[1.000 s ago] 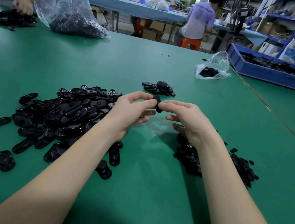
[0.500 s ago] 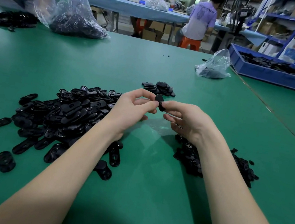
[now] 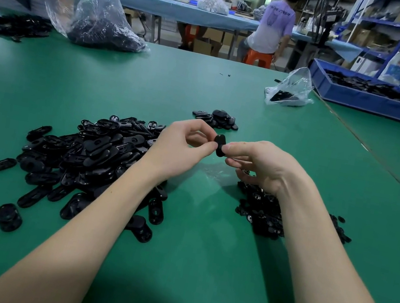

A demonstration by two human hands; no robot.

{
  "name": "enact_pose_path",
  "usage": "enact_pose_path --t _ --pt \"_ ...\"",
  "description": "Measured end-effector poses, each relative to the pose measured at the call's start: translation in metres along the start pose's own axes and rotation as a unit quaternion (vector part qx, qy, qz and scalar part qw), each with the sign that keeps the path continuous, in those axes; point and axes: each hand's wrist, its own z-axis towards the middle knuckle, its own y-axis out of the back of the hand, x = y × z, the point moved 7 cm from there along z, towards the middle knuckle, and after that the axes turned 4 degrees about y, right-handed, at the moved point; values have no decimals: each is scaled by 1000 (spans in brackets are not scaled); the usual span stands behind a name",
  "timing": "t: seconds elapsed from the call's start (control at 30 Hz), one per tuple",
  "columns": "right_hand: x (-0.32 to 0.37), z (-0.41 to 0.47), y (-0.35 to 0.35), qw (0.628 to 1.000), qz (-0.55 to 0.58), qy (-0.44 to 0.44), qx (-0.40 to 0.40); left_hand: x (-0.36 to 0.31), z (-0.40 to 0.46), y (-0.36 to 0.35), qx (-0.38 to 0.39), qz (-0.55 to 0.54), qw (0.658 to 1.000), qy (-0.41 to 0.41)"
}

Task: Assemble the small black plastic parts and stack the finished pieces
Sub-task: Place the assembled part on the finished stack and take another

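My left hand and my right hand meet above the green table, and both pinch one small black oval part between thumb and fingers. A big heap of black oblong parts lies to the left, partly under my left forearm. A smaller heap of little black parts sits below my right wrist. A small stack of finished black pieces rests just beyond my hands.
A clear bag with black parts lies at the far right. A blue bin stands behind it. At the far left another person handles a large plastic bag. Other people sit at a table behind.
Both hands keep their pinch on the black part and have turned it slightly. The person at the far left has shifted the large bag.
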Motion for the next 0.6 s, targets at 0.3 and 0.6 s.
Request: enact_pose_path --t 0.3,0.6 --pt "-4 0 0 1000 3 -28 5 -3 -1 0 -7 39 999 -27" --pt "7 -6 -1 999 -1 32 -34 -4 -2 2 -4 -35 999 -11"
